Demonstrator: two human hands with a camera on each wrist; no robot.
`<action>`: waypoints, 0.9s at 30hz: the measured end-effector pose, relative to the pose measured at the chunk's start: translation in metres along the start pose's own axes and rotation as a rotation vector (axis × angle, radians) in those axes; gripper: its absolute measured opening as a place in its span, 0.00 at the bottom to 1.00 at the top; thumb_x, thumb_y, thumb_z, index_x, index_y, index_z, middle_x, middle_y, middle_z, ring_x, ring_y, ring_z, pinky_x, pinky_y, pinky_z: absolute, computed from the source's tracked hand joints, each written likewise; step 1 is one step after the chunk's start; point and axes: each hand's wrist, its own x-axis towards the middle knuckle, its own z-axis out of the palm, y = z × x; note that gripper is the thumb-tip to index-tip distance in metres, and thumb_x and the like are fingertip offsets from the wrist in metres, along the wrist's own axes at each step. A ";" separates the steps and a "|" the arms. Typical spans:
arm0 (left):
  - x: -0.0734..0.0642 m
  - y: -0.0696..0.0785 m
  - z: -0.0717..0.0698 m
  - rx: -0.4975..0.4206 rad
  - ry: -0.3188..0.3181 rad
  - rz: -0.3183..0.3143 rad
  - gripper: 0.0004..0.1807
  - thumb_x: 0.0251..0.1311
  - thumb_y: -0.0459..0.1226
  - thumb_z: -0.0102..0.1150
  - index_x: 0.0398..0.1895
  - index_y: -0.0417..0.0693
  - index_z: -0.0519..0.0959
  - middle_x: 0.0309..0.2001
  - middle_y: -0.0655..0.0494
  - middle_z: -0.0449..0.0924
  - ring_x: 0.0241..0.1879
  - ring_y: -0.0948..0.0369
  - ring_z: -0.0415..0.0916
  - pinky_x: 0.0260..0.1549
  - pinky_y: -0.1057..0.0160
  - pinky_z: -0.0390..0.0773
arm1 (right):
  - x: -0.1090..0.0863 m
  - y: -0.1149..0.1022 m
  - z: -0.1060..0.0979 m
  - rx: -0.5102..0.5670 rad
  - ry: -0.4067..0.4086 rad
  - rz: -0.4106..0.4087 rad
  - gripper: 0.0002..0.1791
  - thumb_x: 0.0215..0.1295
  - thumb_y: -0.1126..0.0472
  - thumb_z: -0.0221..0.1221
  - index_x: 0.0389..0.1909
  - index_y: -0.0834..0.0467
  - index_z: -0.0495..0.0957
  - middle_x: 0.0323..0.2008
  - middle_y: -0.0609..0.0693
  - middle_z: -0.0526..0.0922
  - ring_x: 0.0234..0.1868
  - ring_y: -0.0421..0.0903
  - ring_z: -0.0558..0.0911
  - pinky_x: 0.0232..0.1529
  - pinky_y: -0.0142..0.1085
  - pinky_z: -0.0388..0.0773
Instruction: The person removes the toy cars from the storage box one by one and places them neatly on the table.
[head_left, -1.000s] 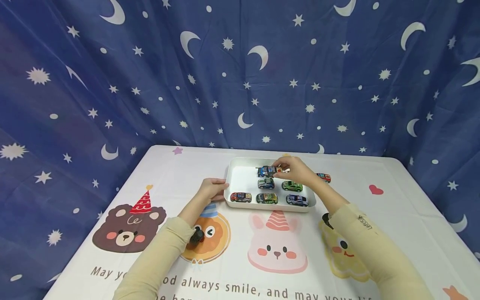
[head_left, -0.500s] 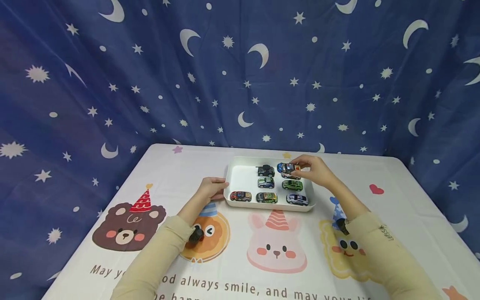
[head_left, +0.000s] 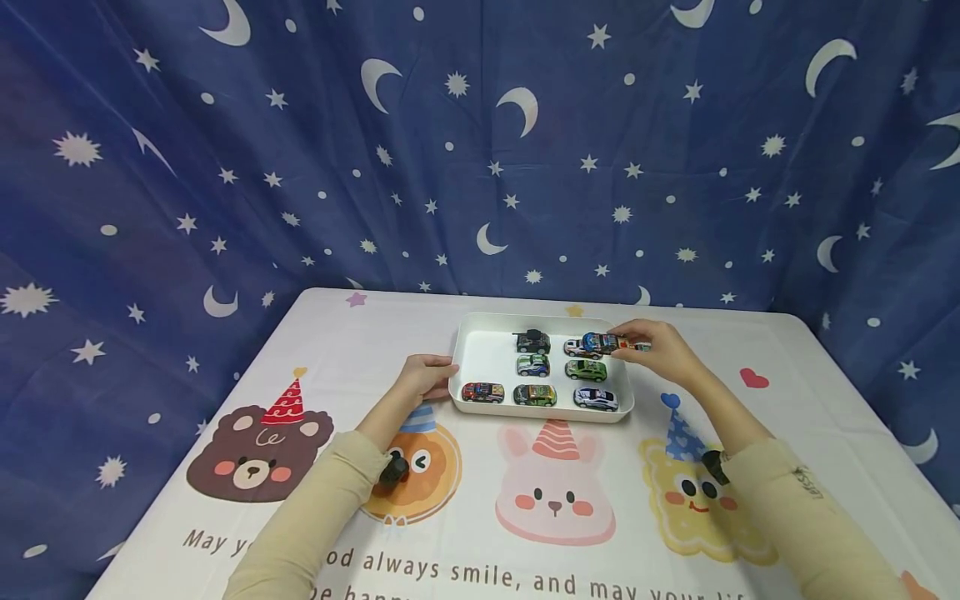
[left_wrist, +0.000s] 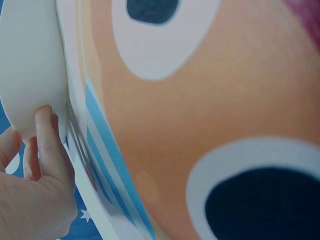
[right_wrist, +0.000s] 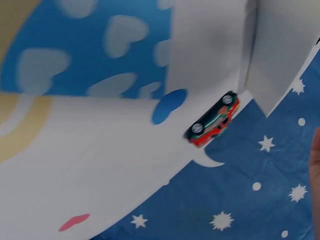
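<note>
My left hand (head_left: 418,382) grips the left end of a white tray (head_left: 474,350); the left wrist view shows the thumb against the tray's outer wall (left_wrist: 35,65). My right hand (head_left: 660,348) pinches a blue and orange toy car (head_left: 597,342) above the tray's back right corner. Just below that car, partly covered by it, is a white and orange toy car (head_left: 577,350). A black toy tank (head_left: 532,342) stands at the back of the tray. In the right wrist view, only a sliver of my right hand (right_wrist: 315,180) shows.
More toy cars stand in the tray, among them a green one (head_left: 586,370), a silver one (head_left: 596,399) and a red one (head_left: 483,392). Outside the tray, a red and green toy car (right_wrist: 212,120) lies on the table near its back edge. A starry blue curtain (head_left: 480,167) hangs behind.
My right hand has carried the blue and orange car rightward, from over the toy tank to the tray's right end. The tank is now uncovered. My left hand and the tray have stayed put.
</note>
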 end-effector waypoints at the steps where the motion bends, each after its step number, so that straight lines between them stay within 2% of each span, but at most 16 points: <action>1: 0.000 0.000 0.000 -0.001 0.000 0.001 0.19 0.61 0.34 0.60 0.56 0.39 0.75 0.52 0.39 0.78 0.31 0.63 0.80 0.34 0.66 0.86 | -0.002 0.001 -0.001 -0.007 0.001 0.002 0.20 0.58 0.62 0.64 0.50 0.67 0.77 0.48 0.65 0.80 0.47 0.60 0.80 0.53 0.54 0.79; 10: -0.001 -0.001 0.001 0.003 -0.001 0.016 0.20 0.61 0.34 0.59 0.56 0.38 0.75 0.52 0.38 0.78 0.32 0.62 0.81 0.34 0.66 0.86 | -0.020 0.014 -0.009 -0.054 0.031 0.006 0.18 0.59 0.64 0.64 0.49 0.68 0.78 0.46 0.65 0.81 0.44 0.60 0.81 0.50 0.55 0.80; 14: -0.001 -0.001 -0.001 0.005 0.005 0.020 0.20 0.61 0.34 0.59 0.57 0.38 0.75 0.52 0.38 0.78 0.32 0.63 0.81 0.33 0.66 0.86 | -0.025 0.021 -0.010 -0.042 0.011 0.048 0.20 0.59 0.62 0.64 0.50 0.68 0.77 0.47 0.66 0.81 0.46 0.60 0.80 0.52 0.56 0.78; 20: -0.001 -0.001 -0.002 -0.005 -0.004 0.018 0.20 0.61 0.34 0.59 0.57 0.38 0.74 0.52 0.37 0.78 0.32 0.63 0.81 0.34 0.66 0.86 | -0.032 0.034 -0.015 -0.080 -0.003 0.119 0.21 0.60 0.62 0.63 0.52 0.67 0.76 0.49 0.67 0.80 0.48 0.61 0.79 0.54 0.57 0.77; 27: -0.001 -0.001 0.000 -0.005 -0.003 0.008 0.20 0.61 0.34 0.60 0.56 0.38 0.75 0.52 0.37 0.78 0.36 0.59 0.82 0.34 0.65 0.86 | -0.042 0.048 -0.018 -0.105 -0.019 0.122 0.22 0.59 0.63 0.63 0.52 0.70 0.75 0.49 0.69 0.79 0.45 0.61 0.80 0.50 0.54 0.80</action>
